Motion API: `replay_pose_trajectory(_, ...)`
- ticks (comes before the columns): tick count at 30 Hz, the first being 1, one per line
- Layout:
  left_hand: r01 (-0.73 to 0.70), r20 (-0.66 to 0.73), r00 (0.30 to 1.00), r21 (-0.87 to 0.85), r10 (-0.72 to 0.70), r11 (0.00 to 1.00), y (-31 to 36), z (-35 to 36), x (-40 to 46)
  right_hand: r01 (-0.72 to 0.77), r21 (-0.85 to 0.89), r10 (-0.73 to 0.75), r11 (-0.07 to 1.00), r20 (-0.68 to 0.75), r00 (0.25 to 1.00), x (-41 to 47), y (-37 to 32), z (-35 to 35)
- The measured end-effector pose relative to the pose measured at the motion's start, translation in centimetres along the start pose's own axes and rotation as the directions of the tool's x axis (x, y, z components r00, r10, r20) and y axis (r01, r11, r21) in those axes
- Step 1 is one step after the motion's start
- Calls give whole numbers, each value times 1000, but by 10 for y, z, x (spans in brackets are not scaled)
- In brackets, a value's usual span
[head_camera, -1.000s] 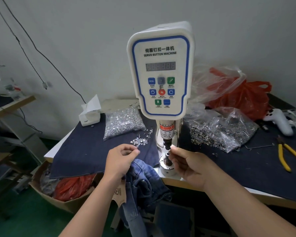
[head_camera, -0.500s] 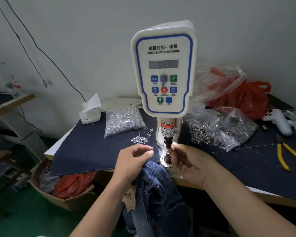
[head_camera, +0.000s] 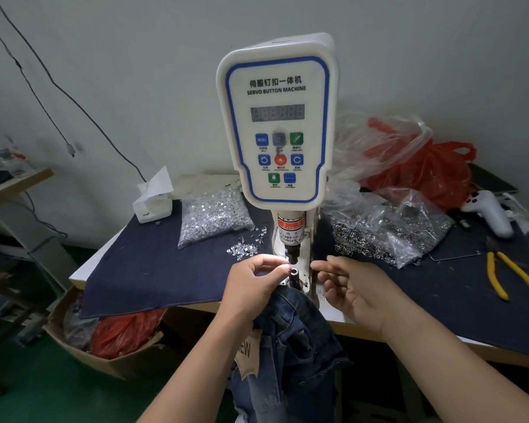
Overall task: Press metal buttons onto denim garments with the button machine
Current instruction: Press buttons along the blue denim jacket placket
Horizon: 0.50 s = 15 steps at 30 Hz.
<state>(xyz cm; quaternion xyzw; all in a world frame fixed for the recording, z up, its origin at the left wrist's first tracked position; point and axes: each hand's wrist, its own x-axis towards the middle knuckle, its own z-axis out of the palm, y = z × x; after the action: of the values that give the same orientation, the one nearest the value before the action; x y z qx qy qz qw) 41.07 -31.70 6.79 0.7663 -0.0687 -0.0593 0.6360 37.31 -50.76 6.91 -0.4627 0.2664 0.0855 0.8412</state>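
1. Bag of silver button parts (head_camera: 215,219) lies on the dark cloth left of the machine, with a few loose pieces (head_camera: 242,248) spilled just in front of it. Supply is within reach of the left hand.
2. Left hand (head_camera: 251,288) is beside the lower die (head_camera: 294,274), thumb and forefinger brought together at its rim. They appear to pinch a small part, but the part is too small to confirm.
3. Denim garment (head_camera: 290,331) hangs over the table (head_camera: 342,322) edge, its top bunched against the base of the die. It does not yet lie flat across the die.
4. Servo button machine (head_camera: 277,126) stands upright; its upper punch (head_camera: 292,254) is raised, apart from the die.
5. Right hand (head_camera: 355,291) hovers right of the die, fingers loosely apart, holding nothing visible.
6. Judgement: loading stage; pressing not begun. The next move calls for seating the part squarely, spreading the denim over the die, and clearing all fingers from beneath the punch.
7. Second bag of dark ring parts (head_camera: 388,233) lies right of the machine.
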Motion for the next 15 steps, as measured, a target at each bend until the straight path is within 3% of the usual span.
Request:
replay_pose_trajectory(8, 99, 63, 993, -40, -97, 994, 2, 8, 2, -44, 64, 47, 997, -37, 998, 4, 3, -22)
replay_pose_trajectory(15, 89, 84, 993, -27, -86, 996, 4, 6, 1, -47, 61, 48, 997, -14, 999, 4, 3, -24)
